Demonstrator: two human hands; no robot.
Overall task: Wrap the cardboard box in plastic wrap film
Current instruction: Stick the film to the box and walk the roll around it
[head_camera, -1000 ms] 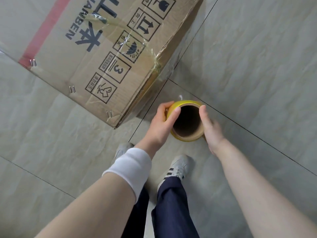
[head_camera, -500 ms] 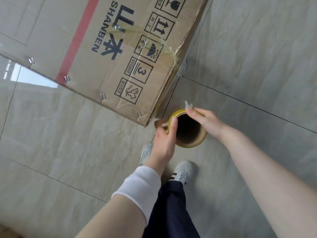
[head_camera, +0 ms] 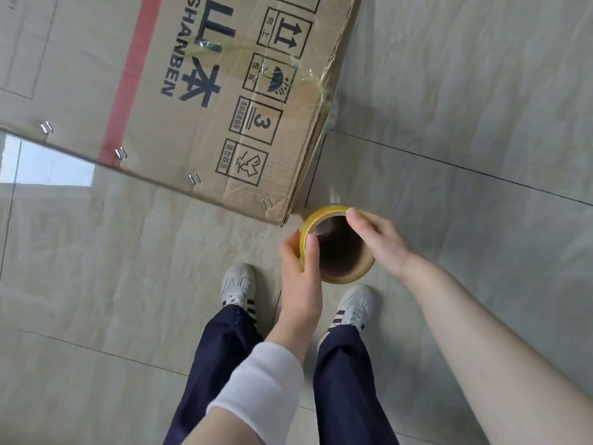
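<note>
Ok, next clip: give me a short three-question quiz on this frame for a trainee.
1. True or false: the film roll lies on top of the cardboard box.
2. Left hand and right hand: which grips the roll? A) left only B) right only C) both
3. Fill in: the stacking symbol printed on the box shows the number ___.
Key: 1 false, it is held clear of the box, near its corner; 2 C; 3 is 3.
</note>
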